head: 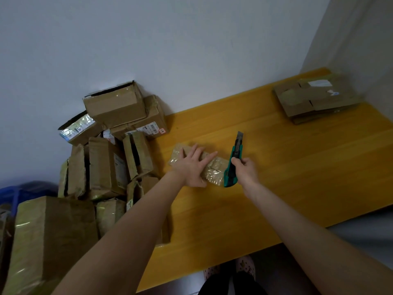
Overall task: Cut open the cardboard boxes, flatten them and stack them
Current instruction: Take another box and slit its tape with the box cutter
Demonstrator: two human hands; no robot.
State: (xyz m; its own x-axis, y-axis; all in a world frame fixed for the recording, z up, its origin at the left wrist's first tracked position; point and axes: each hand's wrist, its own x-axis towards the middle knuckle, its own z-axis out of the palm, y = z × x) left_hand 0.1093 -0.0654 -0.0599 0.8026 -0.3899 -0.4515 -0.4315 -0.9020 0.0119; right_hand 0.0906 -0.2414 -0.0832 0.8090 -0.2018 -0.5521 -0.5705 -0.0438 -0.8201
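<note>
Head view: my left fingers [210, 156] press flat on the taped box [215, 175]; right fingers [244, 163] grip the knife [235, 154], blade out beside the left fingers; a slip could cut them.

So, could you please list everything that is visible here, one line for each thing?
table: one, yellow, centre to right
wall: one, pale, behind table
small taped box: one, brown, table middle
utility knife: one, green, blade out, just right of small taped box
flattened cardboard: one stack, brown, table's far right corner
piled boxes: many, brown, left, against wall
left hand: one, presses flat on small taped box
right hand: one, grips utility knife
</note>
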